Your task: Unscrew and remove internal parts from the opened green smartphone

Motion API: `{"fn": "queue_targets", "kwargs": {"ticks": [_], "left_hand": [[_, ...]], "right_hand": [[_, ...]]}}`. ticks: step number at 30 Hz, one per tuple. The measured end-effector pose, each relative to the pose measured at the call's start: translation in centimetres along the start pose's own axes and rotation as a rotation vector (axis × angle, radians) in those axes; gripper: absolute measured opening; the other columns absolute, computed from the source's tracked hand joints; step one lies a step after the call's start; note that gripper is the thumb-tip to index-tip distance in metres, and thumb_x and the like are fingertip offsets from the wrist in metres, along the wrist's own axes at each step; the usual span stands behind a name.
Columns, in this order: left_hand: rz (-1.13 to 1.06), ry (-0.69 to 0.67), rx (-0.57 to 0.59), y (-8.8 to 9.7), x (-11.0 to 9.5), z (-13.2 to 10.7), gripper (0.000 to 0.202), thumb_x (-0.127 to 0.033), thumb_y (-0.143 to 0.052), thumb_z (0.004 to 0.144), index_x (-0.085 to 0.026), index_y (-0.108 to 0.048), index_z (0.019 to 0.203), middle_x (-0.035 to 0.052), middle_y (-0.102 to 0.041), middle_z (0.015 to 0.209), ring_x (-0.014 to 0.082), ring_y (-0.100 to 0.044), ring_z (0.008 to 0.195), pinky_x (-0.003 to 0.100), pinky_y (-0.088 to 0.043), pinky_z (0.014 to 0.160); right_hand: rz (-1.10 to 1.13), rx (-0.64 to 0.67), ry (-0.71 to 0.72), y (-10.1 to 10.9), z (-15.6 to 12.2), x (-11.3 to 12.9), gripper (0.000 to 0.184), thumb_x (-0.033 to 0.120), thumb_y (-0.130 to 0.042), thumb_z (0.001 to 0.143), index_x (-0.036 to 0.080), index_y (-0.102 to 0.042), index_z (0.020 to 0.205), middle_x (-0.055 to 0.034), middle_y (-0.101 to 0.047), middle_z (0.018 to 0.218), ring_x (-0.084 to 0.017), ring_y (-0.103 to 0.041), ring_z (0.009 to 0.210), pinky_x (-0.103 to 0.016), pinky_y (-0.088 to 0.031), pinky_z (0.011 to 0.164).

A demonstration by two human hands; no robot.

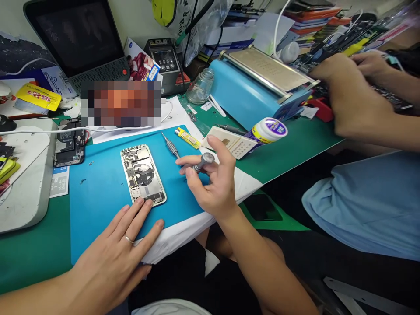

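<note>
An opened phone housing [154,175] with bare circuit parts lies on the blue mat [98,227]. My left hand [121,240] is stretched out, its fingertips resting on the near end of the housing and the mat's front. To the right of the phone, my right hand [213,183] grips a grey metal screwdriver [205,162] between thumb and fingers, held clear of the phone; its tip is hidden. A second screwdriver [170,146] lies beyond that hand, beside a yellow-labelled stick [187,138]. Several tiny dark parts [83,180] are scattered left of the phone.
Another opened phone [69,142] sits at left by a white machine [36,175]. A white tub [269,130], glass jar [201,87] and blue machine [256,87] stand behind at right. A co-worker's arm [357,100] reaches in there. A white cable [65,131] crosses the left.
</note>
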State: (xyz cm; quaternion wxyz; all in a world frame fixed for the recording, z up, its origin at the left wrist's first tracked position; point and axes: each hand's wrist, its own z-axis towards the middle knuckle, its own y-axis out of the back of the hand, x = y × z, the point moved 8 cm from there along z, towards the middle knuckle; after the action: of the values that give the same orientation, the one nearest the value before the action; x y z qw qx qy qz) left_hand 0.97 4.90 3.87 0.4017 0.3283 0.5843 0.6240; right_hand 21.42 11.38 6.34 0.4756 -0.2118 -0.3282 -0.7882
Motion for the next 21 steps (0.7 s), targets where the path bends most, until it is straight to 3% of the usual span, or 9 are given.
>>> {"fn": "queue_targets", "kwargs": {"ticks": [2,6,11,13,17,21], "left_hand": [[0.007,-0.001,-0.013,0.0,0.0,0.0,0.077,-0.057,-0.059,0.101,-0.023,-0.035,0.165,0.0184,-0.024,0.175,0.0368,-0.021,0.163,0.053,-0.025,0.128],[0.014,-0.005,-0.003,-0.1,0.2,0.1,0.077,-0.058,-0.060,0.100,-0.023,-0.035,0.164,0.0212,-0.027,0.173,0.0380,-0.021,0.163,0.055,-0.027,0.127],[0.015,-0.034,0.013,0.0,0.1,0.3,0.079,-0.051,-0.067,0.097,-0.019,-0.036,0.163,0.0247,-0.026,0.173,0.0428,-0.022,0.162,0.060,-0.033,0.126],[0.021,-0.032,0.030,-0.3,0.1,0.3,0.082,-0.045,-0.072,0.094,-0.017,-0.036,0.162,0.0271,-0.024,0.173,0.0453,-0.022,0.162,0.062,-0.033,0.126],[0.020,-0.036,0.067,-1.2,0.2,0.3,0.101,-0.007,-0.078,0.075,-0.017,-0.031,0.164,0.0291,-0.019,0.173,0.0455,-0.016,0.163,0.063,-0.027,0.129],[0.008,-0.033,0.084,-1.7,0.3,0.3,0.108,-0.002,-0.075,0.069,-0.015,-0.025,0.164,0.0297,-0.011,0.175,0.0450,-0.009,0.164,0.062,-0.022,0.131]], "right_hand": [[-0.006,-0.009,0.019,0.0,0.0,0.1,0.069,0.008,-0.053,0.102,0.035,-0.027,0.160,-0.0072,-0.075,0.118,-0.020,-0.078,0.096,-0.035,-0.068,0.074],[-0.062,0.010,0.001,-0.3,0.1,-0.2,0.061,0.010,-0.052,0.102,0.033,-0.033,0.156,-0.0074,-0.075,0.118,-0.019,-0.078,0.092,-0.031,-0.067,0.068],[-0.111,-0.004,-0.103,-0.3,0.4,-1.4,0.052,0.016,-0.052,0.102,0.032,-0.036,0.148,-0.0025,-0.073,0.103,-0.015,-0.069,0.068,-0.029,-0.060,0.057],[-0.098,-0.007,-0.157,-0.3,0.6,-2.2,0.047,0.021,-0.052,0.103,0.031,-0.036,0.146,-0.0022,-0.070,0.099,-0.015,-0.069,0.069,-0.030,-0.062,0.060],[-0.091,0.004,-0.276,-0.6,0.6,-3.9,0.043,0.028,-0.050,0.105,0.033,-0.034,0.144,-0.0017,-0.067,0.098,-0.014,-0.063,0.061,-0.031,-0.062,0.058],[-0.101,0.032,-0.290,-1.0,0.7,-4.3,0.046,0.029,-0.050,0.104,0.034,-0.032,0.146,-0.0021,-0.067,0.097,-0.014,-0.062,0.057,-0.028,-0.059,0.050]]}}
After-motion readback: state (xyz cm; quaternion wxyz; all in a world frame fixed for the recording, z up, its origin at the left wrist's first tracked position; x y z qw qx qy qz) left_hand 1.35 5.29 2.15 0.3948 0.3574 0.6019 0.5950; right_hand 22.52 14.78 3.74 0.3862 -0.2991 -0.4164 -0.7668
